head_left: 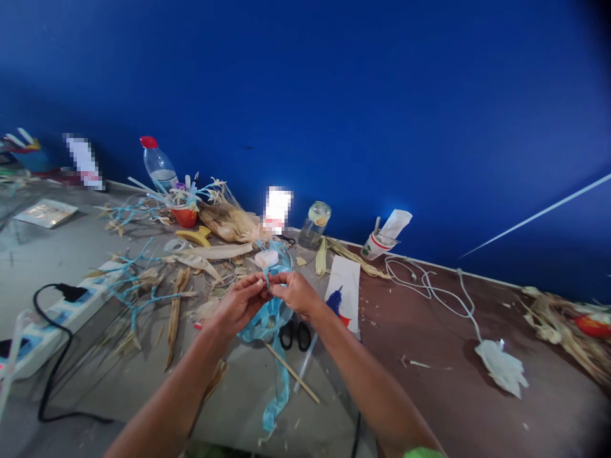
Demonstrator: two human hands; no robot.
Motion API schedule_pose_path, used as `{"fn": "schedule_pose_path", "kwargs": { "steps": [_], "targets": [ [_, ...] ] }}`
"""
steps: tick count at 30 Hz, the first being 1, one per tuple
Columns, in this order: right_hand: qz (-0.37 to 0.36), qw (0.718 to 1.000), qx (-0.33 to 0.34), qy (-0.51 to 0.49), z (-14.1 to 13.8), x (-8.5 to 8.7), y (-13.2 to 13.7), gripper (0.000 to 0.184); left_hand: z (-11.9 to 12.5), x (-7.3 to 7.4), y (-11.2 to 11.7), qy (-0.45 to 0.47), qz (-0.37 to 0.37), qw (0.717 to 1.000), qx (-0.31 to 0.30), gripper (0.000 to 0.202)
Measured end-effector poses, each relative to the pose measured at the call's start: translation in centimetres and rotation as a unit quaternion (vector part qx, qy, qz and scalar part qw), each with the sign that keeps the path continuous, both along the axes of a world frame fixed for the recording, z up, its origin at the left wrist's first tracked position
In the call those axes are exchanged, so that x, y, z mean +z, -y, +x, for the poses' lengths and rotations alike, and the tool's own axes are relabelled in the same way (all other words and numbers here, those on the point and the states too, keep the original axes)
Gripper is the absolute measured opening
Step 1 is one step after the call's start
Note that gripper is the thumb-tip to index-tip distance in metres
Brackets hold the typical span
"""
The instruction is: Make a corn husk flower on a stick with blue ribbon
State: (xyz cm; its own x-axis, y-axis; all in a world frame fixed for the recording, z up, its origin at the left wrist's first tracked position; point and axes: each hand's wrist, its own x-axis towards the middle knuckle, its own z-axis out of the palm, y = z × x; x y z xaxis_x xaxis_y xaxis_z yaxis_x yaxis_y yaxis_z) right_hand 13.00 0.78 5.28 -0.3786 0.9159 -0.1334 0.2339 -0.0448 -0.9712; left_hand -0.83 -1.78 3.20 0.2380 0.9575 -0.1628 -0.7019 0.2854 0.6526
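Observation:
My left hand [242,304] and my right hand [296,294] meet at the middle of the table, fingertips pinched together. Between them they grip a light blue ribbon [275,401], whose crumpled loops lie beneath the hands and whose loose end trails toward me. A pale pinkish-white lump [266,257] shows just beyond my fingers; whether it is attached to the ribbon I cannot tell. Black-handled scissors [302,336] lie below my right hand, and a thin wooden stick [294,375] rests beside the ribbon's tail.
Blue glue gun [334,301] on white paper [351,270] at right. Dried husks [177,312] and blue-wrapped branches [136,305] lie left, near a power strip [57,324]. Along the wall stand a bottle [160,166], a red cup [184,216], a glass jar [315,226] and a white cup [375,245].

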Motion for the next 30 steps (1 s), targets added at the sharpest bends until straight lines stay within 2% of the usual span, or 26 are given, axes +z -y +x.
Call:
{"fn": "schedule_pose_path", "kwargs": {
  "steps": [3,6,15,20,24,30],
  "targets": [
    [-0.029,0.999,0.023,-0.036,0.0,0.1,0.1,0.014,0.0,0.1,0.1,-0.004,-0.030,1.000,0.003,0.011],
    [-0.021,0.999,0.022,-0.035,-0.1,0.2,0.3,0.015,0.1,0.3,0.1,-0.008,-0.054,0.998,0.012,0.014],
    [0.093,0.993,0.007,0.067,0.2,0.5,0.7,0.015,0.6,0.2,0.3,0.002,-0.058,0.998,0.028,0.015],
    [0.051,0.998,0.008,0.041,0.6,0.1,0.5,0.015,0.5,0.0,0.4,0.004,-0.022,1.000,0.001,0.017],
    [0.012,0.999,-0.002,0.034,0.5,0.5,0.4,0.017,0.1,-0.3,0.3,-0.021,-0.021,1.000,-0.002,0.019],
    [0.102,0.982,-0.021,0.161,0.3,0.8,0.1,0.012,-0.1,-1.1,-0.3,-0.115,0.006,0.993,0.034,0.020]
  ]
}}
